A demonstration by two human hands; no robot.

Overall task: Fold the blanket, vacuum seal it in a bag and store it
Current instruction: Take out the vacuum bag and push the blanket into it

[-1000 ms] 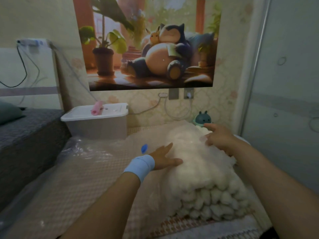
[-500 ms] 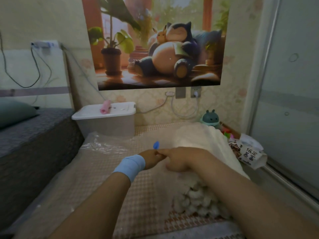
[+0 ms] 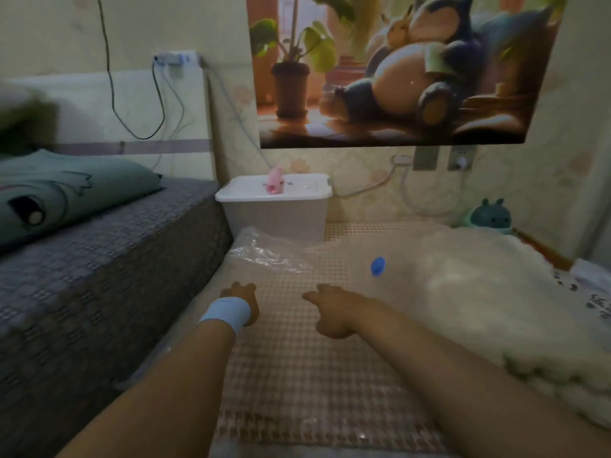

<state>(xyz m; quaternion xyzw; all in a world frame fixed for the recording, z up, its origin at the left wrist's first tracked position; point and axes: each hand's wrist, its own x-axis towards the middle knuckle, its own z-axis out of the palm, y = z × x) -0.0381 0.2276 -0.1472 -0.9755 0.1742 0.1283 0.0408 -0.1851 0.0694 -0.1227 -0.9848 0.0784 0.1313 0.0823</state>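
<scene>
A folded white fluffy blanket lies at the right, inside a clear plastic vacuum bag spread over a checked mat. The bag's blue valve sits near the blanket's left side. My left hand, with a light blue wristband, rests flat on the empty left part of the bag. My right hand lies on the bag beside it, fingers spread and pointing left, apart from the blanket. Neither hand holds anything.
A white lidded storage box with a small pink pump on top stands against the wall. A grey bed with a green pillow rises along the left. A teal toy sits at the back right.
Both hands left the blanket, met near the valve, then moved left onto the flat empty part of the bag. The view has turned left.
</scene>
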